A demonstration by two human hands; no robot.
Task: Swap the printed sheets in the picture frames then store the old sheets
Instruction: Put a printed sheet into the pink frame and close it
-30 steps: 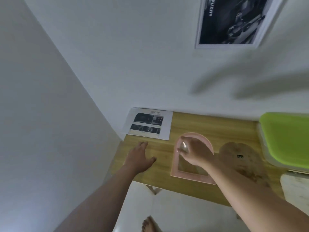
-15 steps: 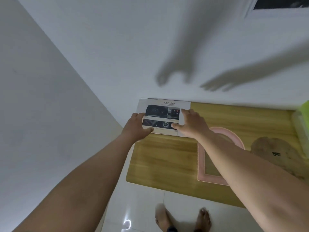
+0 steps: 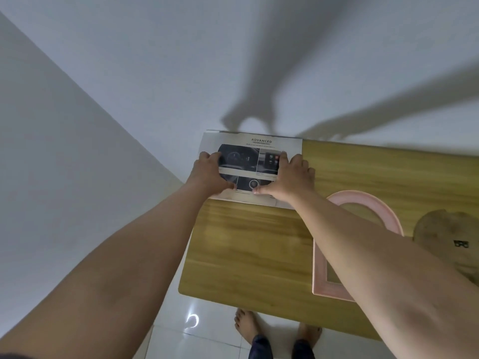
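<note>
Lying landscape, sheet [image 3: 255, 143] heading faces wall.

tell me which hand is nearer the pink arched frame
Right. The right hand lies flat on the printed sheet, just up-left of the pink arched frame. The left hand presses the sheet's far-left side, farther away.

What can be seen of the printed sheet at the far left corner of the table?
The printed sheet is white paper lying flat at the far left corner of the wooden table, its far edge against the wall. It bears the heading ADVANCED above dark photo panels with small captions too blurred to read. The left hand rests on its left part and the right hand on its right part, fingers spread flat, thumbs near the lower panels. It lies apart from the pink arched frame.
</note>
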